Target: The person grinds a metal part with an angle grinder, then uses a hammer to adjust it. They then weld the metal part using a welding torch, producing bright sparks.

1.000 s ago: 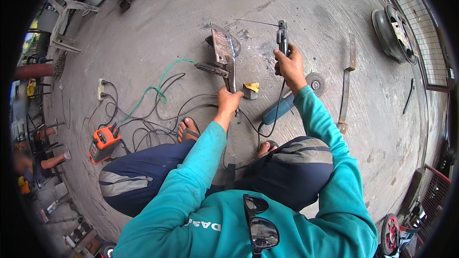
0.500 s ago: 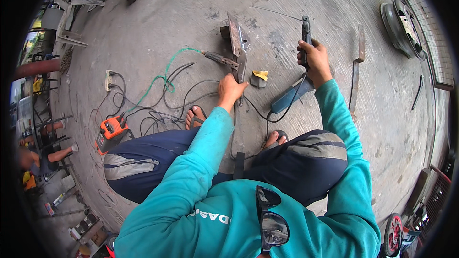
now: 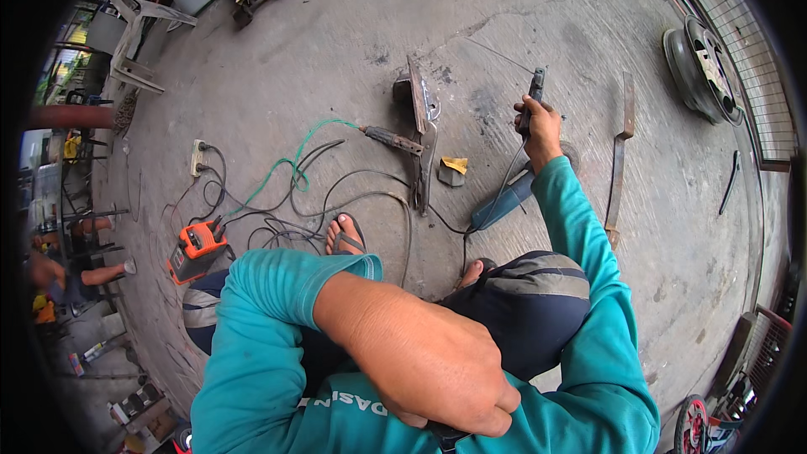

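Observation:
My right hand (image 3: pixel 542 130) grips a dark welding electrode holder (image 3: pixel 537 82), with a thin welding rod (image 3: pixel 502 55) pointing out to the far left. My left hand (image 3: pixel 429 357) is closed at my chest, over the sunglasses (image 3: pixel 447 435); only a dark bit of them shows below the fingers. On the concrete ahead lies a rusty steel piece (image 3: pixel 417 94), joined to a long metal part (image 3: pixel 426 164). A ground clamp (image 3: pixel 393 140) with a green cable (image 3: pixel 307 141) touches that part. Beside it sits a small grey block with a yellow top (image 3: pixel 453 171).
A blue angle grinder (image 3: pixel 503 202) lies below my right hand. An orange and black welding machine (image 3: pixel 199 248), loose cables (image 3: pixel 277 223) and a socket strip (image 3: pixel 198 158) are at left. To the right lie a flat steel bar (image 3: pixel 620 151) and wheel rims (image 3: pixel 704 71).
My left hand has let go of the long metal part and come up to my chest, over the sunglasses. My right hand with the electrode holder has come slightly nearer.

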Available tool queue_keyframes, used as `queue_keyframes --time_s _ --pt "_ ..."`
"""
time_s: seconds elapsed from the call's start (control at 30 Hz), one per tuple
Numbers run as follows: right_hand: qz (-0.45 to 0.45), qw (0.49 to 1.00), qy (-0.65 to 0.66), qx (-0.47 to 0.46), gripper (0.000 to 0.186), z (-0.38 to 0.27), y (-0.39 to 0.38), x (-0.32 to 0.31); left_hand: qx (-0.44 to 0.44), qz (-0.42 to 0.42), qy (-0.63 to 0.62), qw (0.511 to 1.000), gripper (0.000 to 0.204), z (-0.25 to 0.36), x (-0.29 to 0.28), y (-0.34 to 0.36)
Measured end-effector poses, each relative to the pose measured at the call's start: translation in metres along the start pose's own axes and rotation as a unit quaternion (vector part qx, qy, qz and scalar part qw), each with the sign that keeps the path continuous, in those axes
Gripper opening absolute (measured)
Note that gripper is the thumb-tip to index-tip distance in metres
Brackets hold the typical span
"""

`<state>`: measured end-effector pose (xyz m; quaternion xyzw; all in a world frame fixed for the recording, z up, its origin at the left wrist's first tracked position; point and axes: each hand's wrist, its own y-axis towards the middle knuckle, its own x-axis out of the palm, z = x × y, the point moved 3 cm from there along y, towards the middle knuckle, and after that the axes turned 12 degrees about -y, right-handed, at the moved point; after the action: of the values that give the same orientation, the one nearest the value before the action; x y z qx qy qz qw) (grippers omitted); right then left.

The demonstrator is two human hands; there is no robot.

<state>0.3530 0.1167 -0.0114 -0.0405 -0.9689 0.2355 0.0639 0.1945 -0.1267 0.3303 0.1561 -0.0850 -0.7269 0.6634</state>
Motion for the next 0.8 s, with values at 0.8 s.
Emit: queue_keyframes --time_s 0.8 --pt "0.112 0.875 -0.447 -0.148 0.054 -0.029 -0.009 -0.083 -0.061 0.591 -0.057 0.802 0.037 -0.031 -0.146 -0.156"
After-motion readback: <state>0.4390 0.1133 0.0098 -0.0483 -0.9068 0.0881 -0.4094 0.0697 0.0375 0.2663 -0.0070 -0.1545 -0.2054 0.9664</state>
